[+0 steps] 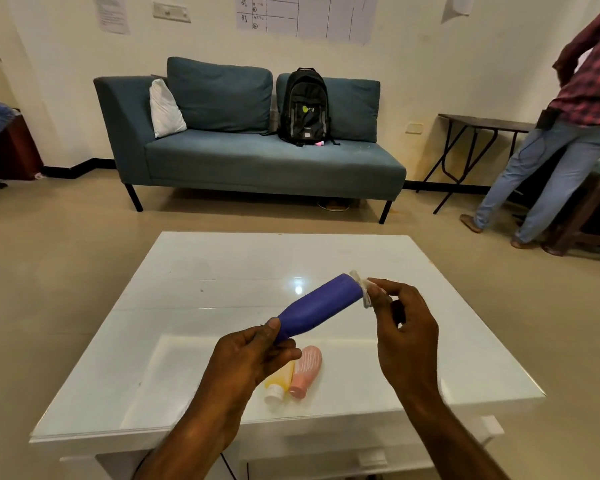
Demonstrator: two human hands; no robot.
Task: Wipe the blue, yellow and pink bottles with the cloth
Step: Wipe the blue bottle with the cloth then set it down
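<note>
Left grip on blue bottle neck, right grip pinching cloth

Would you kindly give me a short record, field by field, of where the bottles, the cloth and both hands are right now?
blue bottle: off the table, tilted, narrow end nearest the camera
left hand: grips the blue bottle's narrow end
cloth: small, pale, against the blue bottle's wide end
right hand: pinches the cloth
yellow bottle: lying on the table, white cap towards the camera, partly hidden by the left hand
pink bottle: lying beside the yellow bottle
table: white, glossy
</note>
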